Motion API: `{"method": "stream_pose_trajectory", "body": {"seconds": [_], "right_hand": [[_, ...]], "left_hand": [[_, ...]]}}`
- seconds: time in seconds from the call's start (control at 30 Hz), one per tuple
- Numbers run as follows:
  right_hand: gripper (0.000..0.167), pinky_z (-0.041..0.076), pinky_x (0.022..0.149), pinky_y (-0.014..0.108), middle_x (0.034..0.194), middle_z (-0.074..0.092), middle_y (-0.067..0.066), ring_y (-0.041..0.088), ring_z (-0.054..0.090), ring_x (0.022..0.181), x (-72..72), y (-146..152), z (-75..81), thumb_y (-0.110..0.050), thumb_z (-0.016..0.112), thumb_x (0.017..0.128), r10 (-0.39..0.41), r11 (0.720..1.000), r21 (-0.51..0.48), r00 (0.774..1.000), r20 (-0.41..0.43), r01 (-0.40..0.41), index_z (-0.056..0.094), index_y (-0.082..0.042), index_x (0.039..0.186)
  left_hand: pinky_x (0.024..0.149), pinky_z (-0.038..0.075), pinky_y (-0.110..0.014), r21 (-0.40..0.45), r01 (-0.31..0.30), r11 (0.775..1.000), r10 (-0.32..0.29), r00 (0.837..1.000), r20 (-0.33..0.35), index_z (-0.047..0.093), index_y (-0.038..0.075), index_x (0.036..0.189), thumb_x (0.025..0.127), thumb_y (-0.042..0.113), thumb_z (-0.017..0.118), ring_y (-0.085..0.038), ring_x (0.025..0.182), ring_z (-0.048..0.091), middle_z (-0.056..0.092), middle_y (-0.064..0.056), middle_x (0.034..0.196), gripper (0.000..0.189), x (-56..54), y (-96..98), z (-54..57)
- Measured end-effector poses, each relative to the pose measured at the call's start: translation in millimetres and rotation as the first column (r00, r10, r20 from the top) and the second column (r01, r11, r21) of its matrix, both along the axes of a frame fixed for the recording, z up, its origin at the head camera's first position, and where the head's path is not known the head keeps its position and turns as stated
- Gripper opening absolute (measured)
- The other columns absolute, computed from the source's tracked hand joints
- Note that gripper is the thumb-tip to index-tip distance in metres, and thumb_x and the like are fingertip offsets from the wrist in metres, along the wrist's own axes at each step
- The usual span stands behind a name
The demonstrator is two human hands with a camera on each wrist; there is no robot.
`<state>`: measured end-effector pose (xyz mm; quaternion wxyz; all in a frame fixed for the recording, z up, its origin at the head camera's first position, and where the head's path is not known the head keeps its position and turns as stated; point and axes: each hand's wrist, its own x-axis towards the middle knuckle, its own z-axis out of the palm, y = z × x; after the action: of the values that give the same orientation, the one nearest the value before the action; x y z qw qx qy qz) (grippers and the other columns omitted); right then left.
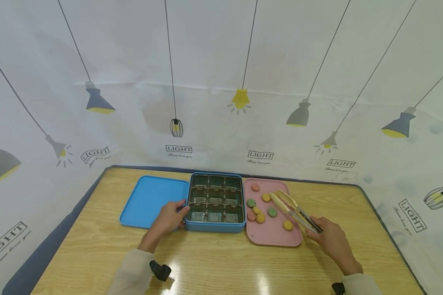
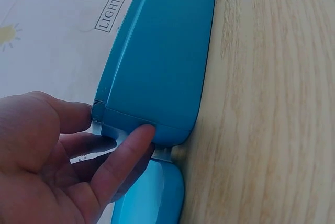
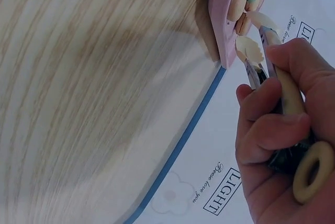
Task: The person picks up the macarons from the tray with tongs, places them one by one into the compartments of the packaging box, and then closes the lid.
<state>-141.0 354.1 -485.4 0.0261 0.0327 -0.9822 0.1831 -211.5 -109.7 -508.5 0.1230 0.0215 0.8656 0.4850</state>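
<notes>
A blue box [image 1: 215,226] holds a clear plastic insert [image 1: 215,200] with rows of square compartments, which show nothing in them. My left hand [image 1: 171,215] grips the box's near left corner, thumb at the rim and fingers along the side wall [image 2: 152,67]. On the right, my right hand [image 1: 330,237] holds tongs [image 1: 302,219] with cream tips. Those tips stand apart over the pink tray [image 1: 273,237], close to a yellow macaron [image 1: 266,197]. Around it lie several more macarons, among them a green macaron [image 1: 272,212] and a pink macaron [image 1: 256,187].
Left of the box lies a flat blue lid [image 1: 153,200], near its side. The pink tray stands against the box's right side. Behind the wooden table [image 1: 206,262] hangs a white sheet [image 1: 206,61] printed with lamps.
</notes>
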Motion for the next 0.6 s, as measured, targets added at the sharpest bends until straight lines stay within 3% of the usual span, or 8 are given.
{"method": "stream_pose_trajectory", "body": {"seconds": [0.23,0.47,0.6], "right_hand": [[0.052,0.042,0.057,0.033,0.1,0.069,0.019,0.017,0.053,0.069,-0.4,-1,0.3,-0.019,0.073,0.088,-0.01,1.0,-0.009,1.0,-0.014,0.01,0.06,0.011,0.128],[0.047,0.048,0.061,0.039,0.102,0.07,0.021,0.025,0.062,0.074,-7.7,-11,5.1,-0.016,0.076,0.086,-0.006,0.999,-0.038,0.993,-0.121,0.002,0.065,0.01,0.124],[0.05,0.049,0.064,0.039,0.106,0.069,0.023,0.027,0.063,0.079,-13.0,-24,10.8,-0.017,0.075,0.086,-0.007,0.999,-0.041,0.995,-0.103,0.003,0.063,0.009,0.127]], "left_hand": [[0.065,0.058,-0.036,0.005,0.003,1.0,-0.003,1.0,-0.001,0.04,-0.004,0.149,0.103,0.02,0.055,-0.022,0.066,0.071,0.057,-0.028,0.134,0.054,1.0,0.3,-0.2],[0.064,0.059,-0.036,0.012,-0.006,1.0,0.006,1.0,-0.008,0.04,-0.004,0.149,0.103,0.02,0.053,-0.023,0.064,0.07,0.06,-0.027,0.13,0.053,0.9,0.3,0.6],[0.063,0.059,-0.036,0.026,-0.009,1.0,0.009,1.0,-0.004,0.04,-0.004,0.149,0.103,0.019,0.053,-0.022,0.064,0.07,0.059,-0.028,0.131,0.053,1.6,0.8,0.3]]}}
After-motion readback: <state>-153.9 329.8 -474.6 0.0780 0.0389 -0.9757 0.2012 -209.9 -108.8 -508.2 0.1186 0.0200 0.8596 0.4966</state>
